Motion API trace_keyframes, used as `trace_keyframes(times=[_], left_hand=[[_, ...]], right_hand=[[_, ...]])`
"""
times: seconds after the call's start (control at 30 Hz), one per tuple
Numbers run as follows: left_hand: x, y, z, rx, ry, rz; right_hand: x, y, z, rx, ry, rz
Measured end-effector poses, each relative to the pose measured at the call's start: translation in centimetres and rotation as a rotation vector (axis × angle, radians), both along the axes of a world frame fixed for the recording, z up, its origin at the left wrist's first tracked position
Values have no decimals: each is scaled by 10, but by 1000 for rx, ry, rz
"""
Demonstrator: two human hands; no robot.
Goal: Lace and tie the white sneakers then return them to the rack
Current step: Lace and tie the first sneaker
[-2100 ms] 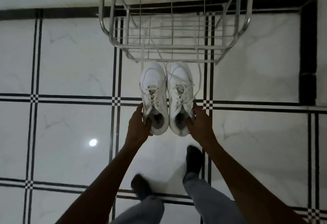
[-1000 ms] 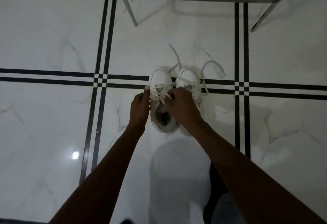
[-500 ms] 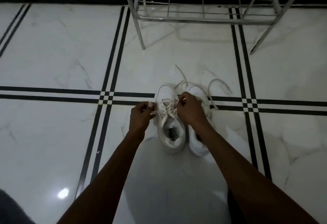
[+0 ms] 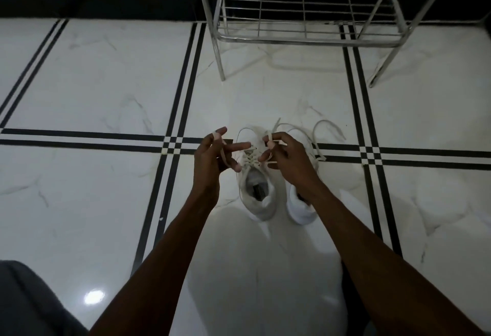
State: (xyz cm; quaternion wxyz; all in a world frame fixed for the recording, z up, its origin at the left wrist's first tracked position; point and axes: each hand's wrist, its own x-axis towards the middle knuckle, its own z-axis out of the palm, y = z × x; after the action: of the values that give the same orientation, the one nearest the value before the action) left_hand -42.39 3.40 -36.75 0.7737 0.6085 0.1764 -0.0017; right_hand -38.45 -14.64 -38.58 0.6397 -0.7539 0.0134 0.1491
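Two white sneakers stand side by side on the marble floor, toes pointing away from me. The left sneaker (image 4: 256, 197) shows its open collar and laced tongue. My right forearm hides most of the right sneaker (image 4: 301, 212). My left hand (image 4: 212, 156) is raised above the left shoe with a lace end (image 4: 222, 156) running across its fingers. My right hand (image 4: 285, 159) pinches the other lace end near its fingertips. Loose laces (image 4: 322, 133) of the right sneaker trail on the floor beyond it.
A metal wire shoe rack (image 4: 305, 40) stands on the floor just beyond the sneakers, against a black skirting. The white floor has black inlay lines (image 4: 170, 147). My grey trouser leg (image 4: 29, 301) fills the lower left corner.
The sneakers were set down on the floor in front of the rack. Both hands went to the left sneaker's laces and have now lifted and pulled the lace ends apart.
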Motion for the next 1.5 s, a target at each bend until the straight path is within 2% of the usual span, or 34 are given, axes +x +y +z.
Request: trace_keyframes(times=[0.2,0.37,0.57,0.67,0.77,0.9,1.1,1.23,1.5], left_hand=[[-2,2,13,163,-125,-101],[10,6,16,256,-113,-22],[1,18,-7,292,100,104],[-12,13,-24,334,263,29],[-29,6,-35,314,368,-70],[-32,-9,-44,240,291,-91],[-30,-16,-54,347,258,9],[-25,-22,-55,502,165,10],[-14,-22,-50,912,-79,-37]], right_hand=[[6,6,8,26,10,-10],[3,12,1,-19,0,7],[17,12,6,-29,13,-32],[19,11,-6,-160,18,38],[10,10,-20,-343,24,220],[10,6,-28,-461,-89,271],[6,11,-28,-509,-176,244],[1,10,-27,-504,-200,133],[-7,11,-28,-388,-97,52]])
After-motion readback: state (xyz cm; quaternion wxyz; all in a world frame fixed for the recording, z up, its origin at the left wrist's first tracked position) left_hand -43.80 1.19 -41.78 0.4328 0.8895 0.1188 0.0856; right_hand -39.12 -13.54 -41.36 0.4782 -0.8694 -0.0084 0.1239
